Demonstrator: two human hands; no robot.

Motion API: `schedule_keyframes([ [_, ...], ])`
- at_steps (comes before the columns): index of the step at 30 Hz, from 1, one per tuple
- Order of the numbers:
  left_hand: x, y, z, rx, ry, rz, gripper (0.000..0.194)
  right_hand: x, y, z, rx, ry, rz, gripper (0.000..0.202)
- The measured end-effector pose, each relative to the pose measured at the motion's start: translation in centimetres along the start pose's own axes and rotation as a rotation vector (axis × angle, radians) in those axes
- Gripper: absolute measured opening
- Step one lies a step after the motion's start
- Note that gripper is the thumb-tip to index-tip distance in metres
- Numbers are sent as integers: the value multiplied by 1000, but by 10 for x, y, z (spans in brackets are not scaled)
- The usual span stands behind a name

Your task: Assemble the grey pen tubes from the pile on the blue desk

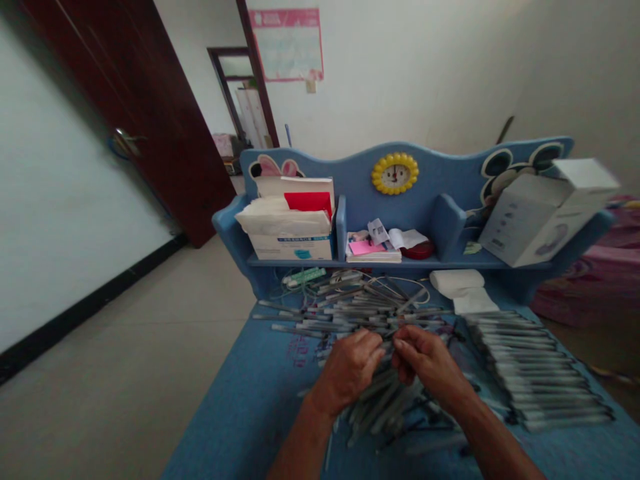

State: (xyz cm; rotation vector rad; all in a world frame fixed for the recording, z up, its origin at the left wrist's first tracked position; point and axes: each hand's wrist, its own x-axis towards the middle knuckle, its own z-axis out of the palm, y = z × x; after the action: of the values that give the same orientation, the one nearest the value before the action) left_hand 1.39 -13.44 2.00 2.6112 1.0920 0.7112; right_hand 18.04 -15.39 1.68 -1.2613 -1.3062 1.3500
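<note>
My left hand (pixel 350 365) is closed over a heap of slim grey pen-like sticks (pixel 383 407), its fingers curled inward. Close beside it, my right hand (pixel 425 357) pinches with thumb and forefinger. The fingertips of both hands nearly meet, and whatever they hold is too small and blurred to make out. Behind the hands, more grey sticks (pixel 345 310) lie in a loose pile. At the right, several similar sticks are laid side by side in a neat row (pixel 540 367).
A blue desk (pixel 240 400) carries a shelf holding a mask box (pixel 293 247), a stack of papers (pixel 373 255) and a tilted white carton (pixel 525 217). A white paper roll (pixel 456 280) lies below the shelf. A yellow-rimmed clock (pixel 395 174) is on the backboard.
</note>
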Motion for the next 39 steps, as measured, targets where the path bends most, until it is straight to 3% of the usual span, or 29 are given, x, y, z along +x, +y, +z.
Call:
schedule_keyframes([
  [2, -1, 0, 1, -2, -11, -9, 13, 0, -1, 0, 47, -2, 17, 31],
  [8, -1, 1, 2, -20, -26, -29, 15, 2, 6, 1, -164, 14, 34, 38],
  [13, 1, 1, -5, -162, -70, -70, 18, -1, 5, -6, 5, -43, 47, 30],
  [18, 1, 0, -11, -429, -87, -312, 22, -1, 6, -16, 19, -27, 46, 18],
  [21, 2, -1, -9, -611, -74, -427, 20, 3, 14, -16, -163, 20, 52, 8],
  [25, 4, -3, -6, -775, -34, -536, 18, 5, 19, -12, -429, 99, -2, 11],
  [31, 4, -1, -6, -844, -74, -545, 18, 3, 1, -1, -381, 104, -98, 33],
  [36, 5, 1, -4, -848, -129, -539, 17, 4, -9, 5, -337, 118, -86, 29],
  [39, 2, -7, -7, -869, -172, -573, 17, 4, -10, -6, -260, 200, -65, 25],
])
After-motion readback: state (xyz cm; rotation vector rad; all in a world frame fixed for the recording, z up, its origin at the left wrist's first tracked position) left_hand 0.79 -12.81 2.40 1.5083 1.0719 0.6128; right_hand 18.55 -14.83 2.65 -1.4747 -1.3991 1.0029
